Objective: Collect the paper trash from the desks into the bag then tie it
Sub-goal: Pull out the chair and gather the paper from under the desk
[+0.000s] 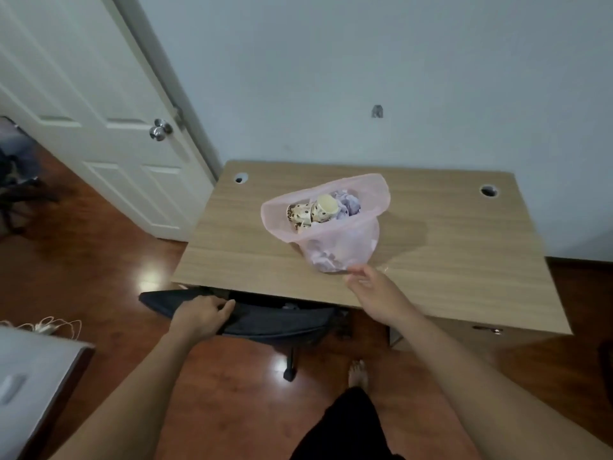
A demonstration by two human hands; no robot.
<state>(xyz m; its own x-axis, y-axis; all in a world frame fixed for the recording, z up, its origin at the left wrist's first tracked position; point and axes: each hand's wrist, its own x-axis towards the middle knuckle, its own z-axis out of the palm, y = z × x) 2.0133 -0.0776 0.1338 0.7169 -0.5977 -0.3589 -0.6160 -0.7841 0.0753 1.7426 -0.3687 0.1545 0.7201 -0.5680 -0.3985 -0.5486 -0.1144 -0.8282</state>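
No text, label, brand, number or sign can be read. The paper cups (313, 210) in the pink bag (341, 240), just beyond the right hand (371, 285), are marked only with a pattern of dark dots, and no lettering can be made out on them.
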